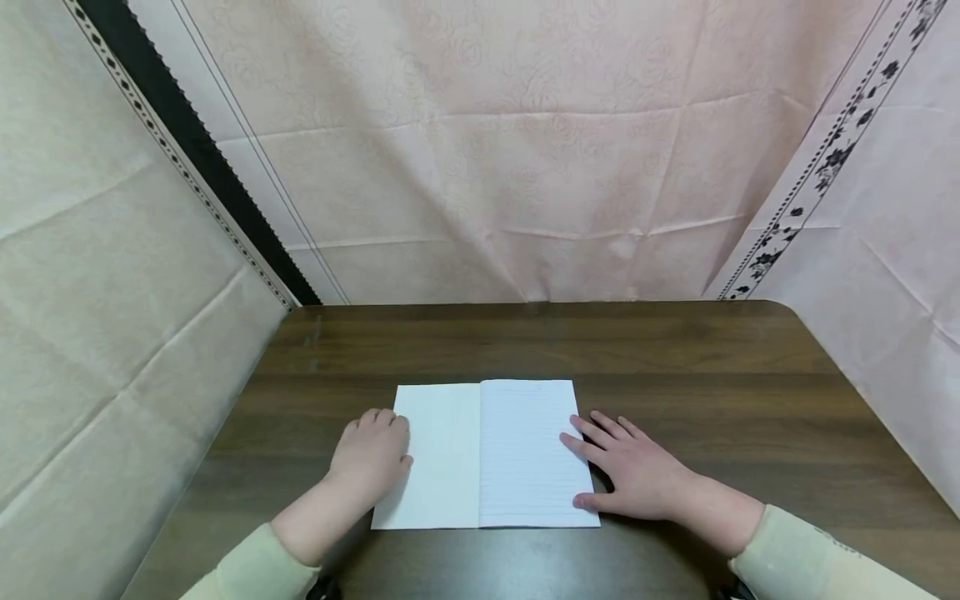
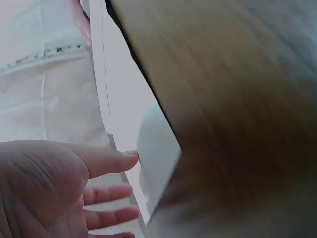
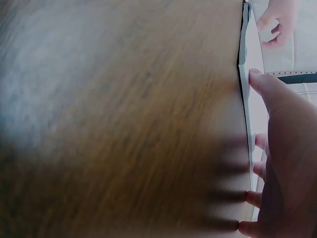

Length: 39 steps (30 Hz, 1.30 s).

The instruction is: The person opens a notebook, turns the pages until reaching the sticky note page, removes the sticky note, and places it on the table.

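An open notebook (image 1: 525, 467) lies flat on the table, with a plain left page (image 1: 442, 467) and a ruled right page. My left hand (image 1: 372, 454) is at the left page's outer edge, its thumb touching the paper. In the left wrist view, that hand's fingers (image 2: 111, 216) extend loosely toward the page (image 2: 158, 148). Spread over the notebook's right edge, my right hand (image 1: 637, 471) rests its thumb and some fingertips on the ruled page. The right wrist view shows the right thumb (image 3: 267, 89) on the notebook's edge, with the other fingers apart along it.
The dark wooden table (image 1: 525, 342) extends around the notebook on all sides. Behind it hangs a pale patterned cloth (image 1: 525, 167), with further cloth at the left (image 1: 112, 292) and at the right (image 1: 892, 250). Light sleeves (image 1: 255, 571) cover both forearms.
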Each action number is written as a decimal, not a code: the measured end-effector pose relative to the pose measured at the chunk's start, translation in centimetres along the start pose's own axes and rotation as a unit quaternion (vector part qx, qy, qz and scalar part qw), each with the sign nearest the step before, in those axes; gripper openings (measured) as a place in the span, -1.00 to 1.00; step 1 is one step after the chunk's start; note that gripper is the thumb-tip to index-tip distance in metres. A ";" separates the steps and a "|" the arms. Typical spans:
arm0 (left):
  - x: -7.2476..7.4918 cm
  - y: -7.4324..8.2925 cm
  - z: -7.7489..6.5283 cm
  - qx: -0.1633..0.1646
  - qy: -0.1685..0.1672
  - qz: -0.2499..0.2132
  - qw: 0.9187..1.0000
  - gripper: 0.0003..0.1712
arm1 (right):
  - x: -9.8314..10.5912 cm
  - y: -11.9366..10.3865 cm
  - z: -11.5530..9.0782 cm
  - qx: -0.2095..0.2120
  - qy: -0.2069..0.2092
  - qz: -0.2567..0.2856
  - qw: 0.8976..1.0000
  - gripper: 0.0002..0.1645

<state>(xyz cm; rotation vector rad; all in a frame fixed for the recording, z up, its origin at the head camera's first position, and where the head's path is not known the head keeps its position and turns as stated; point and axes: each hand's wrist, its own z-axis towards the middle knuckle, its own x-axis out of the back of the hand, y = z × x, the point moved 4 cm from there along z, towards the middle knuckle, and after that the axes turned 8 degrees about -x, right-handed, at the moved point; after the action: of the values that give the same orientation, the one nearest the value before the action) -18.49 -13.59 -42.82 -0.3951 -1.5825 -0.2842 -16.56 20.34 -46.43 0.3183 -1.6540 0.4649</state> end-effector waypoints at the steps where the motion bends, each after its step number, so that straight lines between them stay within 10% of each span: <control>1: -0.1 0.4 0.2 -0.015 0.005 -0.006 1.000 -0.51 | 0.0 0.0 0.0 0.000 -0.001 0.000 1.000 0.00; 8: -0.2 3.6 1.5 -0.096 0.014 -0.048 0.994 -0.47 | -0.1 0.0 0.0 -0.003 -0.007 -0.001 1.000 0.00; 17: -0.8 6.0 2.2 -0.063 -0.030 -0.084 0.994 -0.13 | -0.4 -0.1 0.0 0.000 0.005 0.004 1.000 0.00; 39: -1.5 6.7 2.8 -0.053 -0.071 -0.093 0.992 -0.14 | -0.1 0.3 -0.1 0.009 -0.010 0.012 1.000 0.03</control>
<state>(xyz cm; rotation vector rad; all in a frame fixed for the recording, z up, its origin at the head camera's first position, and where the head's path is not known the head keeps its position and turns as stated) -18.14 -6.45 -44.89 -0.3564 -1.7518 -0.4951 -16.57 20.67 -46.59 0.3186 -1.6756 0.4958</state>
